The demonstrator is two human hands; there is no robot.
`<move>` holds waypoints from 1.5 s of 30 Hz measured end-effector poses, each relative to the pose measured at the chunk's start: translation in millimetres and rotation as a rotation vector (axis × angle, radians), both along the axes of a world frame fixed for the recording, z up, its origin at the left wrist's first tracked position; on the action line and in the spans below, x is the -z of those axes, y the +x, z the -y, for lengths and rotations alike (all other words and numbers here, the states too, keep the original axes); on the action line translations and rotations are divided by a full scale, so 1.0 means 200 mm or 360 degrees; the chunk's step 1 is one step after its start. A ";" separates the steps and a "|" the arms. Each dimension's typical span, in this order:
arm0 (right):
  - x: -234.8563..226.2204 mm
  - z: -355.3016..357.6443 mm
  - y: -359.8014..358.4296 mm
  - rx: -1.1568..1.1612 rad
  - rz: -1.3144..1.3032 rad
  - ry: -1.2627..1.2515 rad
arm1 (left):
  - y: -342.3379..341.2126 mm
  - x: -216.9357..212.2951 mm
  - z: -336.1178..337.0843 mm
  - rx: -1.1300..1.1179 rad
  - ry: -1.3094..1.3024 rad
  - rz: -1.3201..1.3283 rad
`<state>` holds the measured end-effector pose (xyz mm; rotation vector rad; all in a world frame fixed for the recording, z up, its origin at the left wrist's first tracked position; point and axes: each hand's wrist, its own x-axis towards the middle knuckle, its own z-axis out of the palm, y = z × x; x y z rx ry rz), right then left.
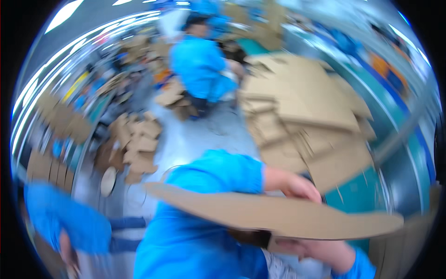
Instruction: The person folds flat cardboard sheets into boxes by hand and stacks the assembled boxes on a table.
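As your right hand [325, 251] seemingly grips a tan cardboard sheet [278, 215], both at five o'clock, your left hand [297, 185] meets the far edge at four; whether it grips, I cannot tell.

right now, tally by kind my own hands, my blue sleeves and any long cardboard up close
Left hand and right hand: 2
Left blue sleeve and right blue sleeve: 2
Long cardboard piece: 1
Total: 5

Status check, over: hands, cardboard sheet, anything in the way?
Left hand at far edge of sheet, right hand at near edge; blur hides grip. Sheet crosses before body. Cardboard pile ahead right, nothing seen blocking.
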<state>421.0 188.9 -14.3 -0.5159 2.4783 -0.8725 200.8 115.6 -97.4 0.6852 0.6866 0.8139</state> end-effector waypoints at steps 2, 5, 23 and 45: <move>0.05 0.04 0.08 -0.0265 -0.0927 0.0539 | 0.07 0.16 -0.06 0.0012 -0.0089 0.0011; -0.13 0.11 0.11 -0.0516 -0.1131 0.0541 | 0.00 0.16 0.05 -0.0256 0.0053 -0.0236; 0.30 0.28 -0.37 -0.1157 -0.0577 0.0337 | -0.09 -0.41 1.65 -0.1996 -0.0069 -0.1849; 0.37 0.28 -0.24 -0.0879 -0.0318 0.0730 | 0.42 0.19 1.29 -0.1861 0.0693 -0.2411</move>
